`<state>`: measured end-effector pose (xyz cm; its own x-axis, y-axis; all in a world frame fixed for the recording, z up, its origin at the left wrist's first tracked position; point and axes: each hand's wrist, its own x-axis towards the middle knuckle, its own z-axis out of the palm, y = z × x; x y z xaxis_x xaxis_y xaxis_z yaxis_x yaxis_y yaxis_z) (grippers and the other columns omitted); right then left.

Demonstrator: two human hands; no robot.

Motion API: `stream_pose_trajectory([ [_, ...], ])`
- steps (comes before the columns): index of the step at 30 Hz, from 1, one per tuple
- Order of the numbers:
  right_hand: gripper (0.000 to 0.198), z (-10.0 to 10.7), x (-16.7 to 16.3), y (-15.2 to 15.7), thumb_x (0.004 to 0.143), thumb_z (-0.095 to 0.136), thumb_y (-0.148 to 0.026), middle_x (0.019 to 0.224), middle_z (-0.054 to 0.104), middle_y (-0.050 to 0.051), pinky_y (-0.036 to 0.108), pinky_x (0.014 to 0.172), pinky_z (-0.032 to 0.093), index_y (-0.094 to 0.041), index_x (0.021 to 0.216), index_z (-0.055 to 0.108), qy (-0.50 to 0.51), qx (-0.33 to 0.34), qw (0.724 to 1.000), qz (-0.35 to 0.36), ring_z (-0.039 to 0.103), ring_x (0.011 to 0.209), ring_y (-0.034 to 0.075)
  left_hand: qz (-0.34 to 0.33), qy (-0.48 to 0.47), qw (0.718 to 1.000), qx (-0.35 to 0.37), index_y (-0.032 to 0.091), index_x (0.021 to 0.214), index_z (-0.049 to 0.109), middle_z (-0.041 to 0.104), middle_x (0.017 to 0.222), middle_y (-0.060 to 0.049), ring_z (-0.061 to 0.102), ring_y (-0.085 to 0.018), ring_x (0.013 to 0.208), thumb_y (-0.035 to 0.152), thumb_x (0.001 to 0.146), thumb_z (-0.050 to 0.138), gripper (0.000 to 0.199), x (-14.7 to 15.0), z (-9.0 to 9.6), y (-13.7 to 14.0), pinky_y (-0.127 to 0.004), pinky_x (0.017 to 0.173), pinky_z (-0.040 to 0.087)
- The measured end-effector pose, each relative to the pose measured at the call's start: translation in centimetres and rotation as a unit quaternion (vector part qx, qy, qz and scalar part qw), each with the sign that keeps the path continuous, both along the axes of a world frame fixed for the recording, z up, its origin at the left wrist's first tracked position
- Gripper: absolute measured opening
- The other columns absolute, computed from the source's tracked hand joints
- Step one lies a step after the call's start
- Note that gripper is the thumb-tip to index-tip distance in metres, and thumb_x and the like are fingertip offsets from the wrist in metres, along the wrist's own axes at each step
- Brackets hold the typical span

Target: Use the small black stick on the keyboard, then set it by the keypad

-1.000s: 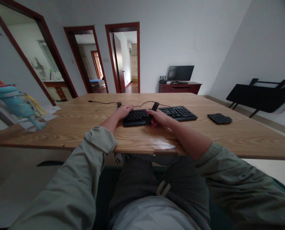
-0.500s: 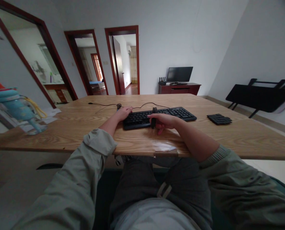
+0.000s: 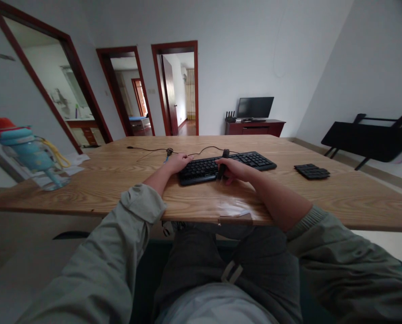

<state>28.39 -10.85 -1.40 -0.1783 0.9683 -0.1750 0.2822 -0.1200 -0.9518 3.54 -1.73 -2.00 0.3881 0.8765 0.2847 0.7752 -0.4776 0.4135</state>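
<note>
Your right hand point(image 3: 236, 170) has its fingers closed around a dark brush-like tool point(image 3: 223, 167) at the near edge of the black keyboard point(image 3: 199, 170), whose left end your left hand point(image 3: 180, 162) touches, its grip unclear, on the wooden table point(image 3: 133, 180).

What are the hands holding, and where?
Right hand holds a black brush-like tool around its middle; left hand rests at the left end of the keyboard, grip unclear.
</note>
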Motion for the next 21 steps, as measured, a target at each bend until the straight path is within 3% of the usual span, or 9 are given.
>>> stream_pose_trajectory([
  [4,0.035,0.5,2.5,0.5,0.085,0.049,-0.054,0.040,0.028,-0.007,0.030,0.041,0.049,-0.020,0.075,0.051,0.096,-0.061,0.993,0.032,0.027,0.038,0.010,-0.038,-0.013,0.999,-0.009,0.018,0.093,0.069,0.071,0.099,-0.010,0.064,-0.022,0.091,0.054,0.090,0.044,0.044,0.4,0.1,-0.5,-0.030,0.081,0.047],
  [8,0.030,0.6,3.4,0.8,0.084,0.048,-0.046,0.038,0.028,-0.006,0.024,0.039,0.043,-0.019,0.073,0.056,0.163,-0.013,0.987,-0.007,0.027,0.036,0.010,-0.027,-0.013,0.999,-0.018,0.020,0.097,0.068,0.071,0.097,-0.008,0.064,-0.024,0.092,0.051,0.085,0.054,0.037,1.6,1.2,-2.2,-0.031,0.081,0.048],
  [11,0.027,0.7,3.0,0.8,0.084,0.047,-0.039,0.037,0.032,-0.005,0.024,0.042,0.044,-0.019,0.068,0.056,0.196,0.072,0.975,-0.075,0.028,0.036,0.009,-0.027,-0.068,0.992,0.102,0.019,0.095,0.069,0.068,0.108,-0.010,0.060,-0.027,0.105,0.050,0.078,0.063,0.036,3.3,3.2,-7.2,-0.037,0.092,0.046],
  [13,0.028,0.7,2.5,0.8,0.085,0.049,-0.040,0.039,0.037,-0.005,0.022,0.041,0.041,-0.018,0.069,0.058,0.203,0.108,0.965,-0.122,0.031,0.037,0.009,-0.144,-0.164,0.969,0.117,0.018,0.098,0.067,0.070,0.102,-0.009,0.062,-0.023,0.099,0.053,0.087,0.051,0.040,4.7,5.1,-13.0,-0.036,0.089,0.048],
  [16,0.029,0.8,2.1,0.6,0.084,0.057,-0.043,0.047,0.049,-0.002,0.021,0.039,0.038,-0.016,0.074,0.063,0.183,0.134,0.961,-0.159,0.039,0.040,0.009,-0.405,-0.187,0.895,0.024,0.027,0.095,0.070,0.072,0.090,-0.005,0.065,-0.018,0.087,0.055,0.090,0.046,0.037,6.9,8.9,-22.4,-0.029,0.083,0.052],
  [18,0.029,0.8,1.9,0.4,0.082,0.062,-0.042,0.056,0.058,0.001,0.021,0.039,0.039,-0.014,0.080,0.067,0.156,0.160,0.963,-0.150,0.042,0.041,0.008,-0.588,-0.098,0.803,-0.017,0.038,0.093,0.072,0.072,0.086,-0.004,0.067,-0.017,0.093,0.060,0.087,0.047,0.034,8.2,11.1,-26.7,-0.025,0.081,0.053],
  [20,0.027,0.7,1.7,0.2,0.080,0.066,-0.040,0.066,0.065,0.003,0.020,0.040,0.041,-0.013,0.086,0.069,0.126,0.199,0.962,-0.135,0.045,0.043,0.007,-0.707,0.013,0.706,-0.036,0.044,0.092,0.073,0.072,0.084,-0.004,0.066,-0.018,0.101,0.067,0.080,0.048,0.036,9.7,11.8,-28.5,-0.026,0.071,0.053],
  [21,0.027,0.7,1.6,0.1,0.080,0.067,-0.039,0.070,0.067,0.004,0.020,0.040,0.041,-0.013,0.087,0.070,0.107,0.215,0.962,-0.129,0.046,0.044,0.007,-0.692,0.023,0.720,-0.033,0.045,0.088,0.074,0.071,0.083,-0.005,0.065,-0.019,0.105,0.071,0.077,0.047,0.039,10.5,11.4,-28.5,-0.030,0.063,0.052],
])
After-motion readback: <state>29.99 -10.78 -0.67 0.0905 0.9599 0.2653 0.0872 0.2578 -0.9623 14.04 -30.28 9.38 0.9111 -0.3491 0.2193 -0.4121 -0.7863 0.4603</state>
